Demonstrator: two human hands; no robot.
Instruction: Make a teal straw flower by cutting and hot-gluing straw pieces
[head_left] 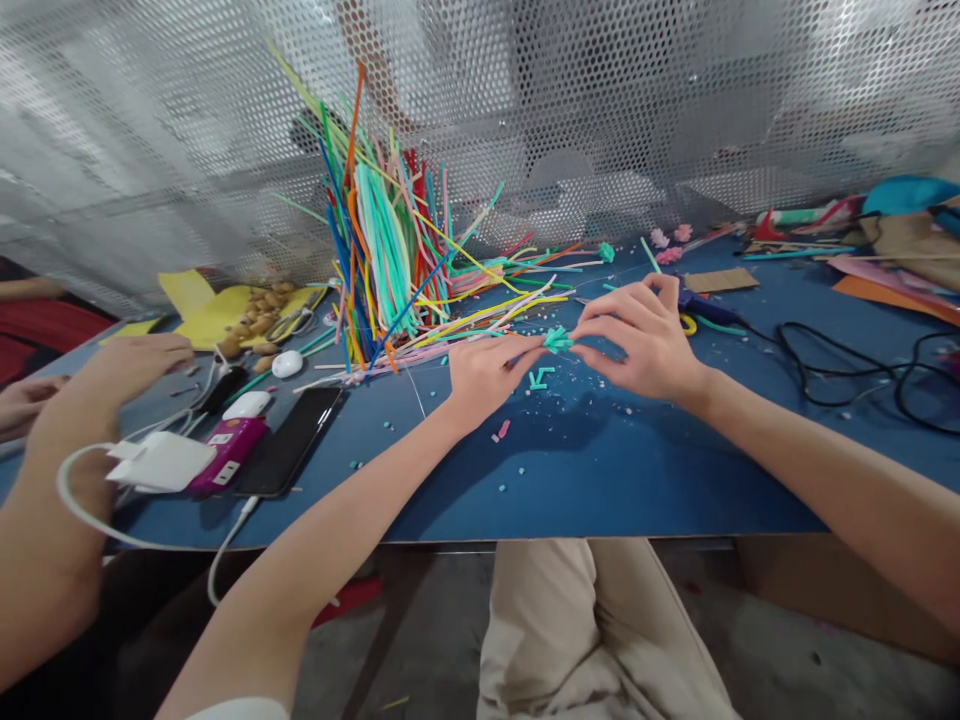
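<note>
Head view: both hands meet over the middle of the blue bench point(600, 490), well in from its front edge, with a small green tuft point(557, 340) between them. The left hand point(491, 375) pinches the tuft's left side between thumb and finger. The right hand point(637, 335) has its thumb and a fingertip at the tuft's right side, apparently pinching it too, while its other fingers arch loosely above. The tuft is held just over the bench, though the exact gap under it cannot be told.

Just below lie short green pieces point(540, 379), with tiny scraps scattered toward the front edge. Behind the left hand, toward the back edge, stands a thick bundle of coloured stems point(386, 250), more of them spilling rightward. Another green tuft point(606, 252) and some pink tufts point(669, 256) lie near the back edge. Right of the right hand is a blue-handled tool point(706, 308), with a black cable point(810, 375) toward the right edge. Near the front left corner are a phone point(292, 440) and a purple block point(232, 450); a co-worker's hand point(146, 362) is beyond them at the left.

The step in hand looks like shaping or joining the tuft by fingertip. The next move seems to call for a steady left pinch and light, precise right fingertips, so that the soft tuft is not crushed.
</note>
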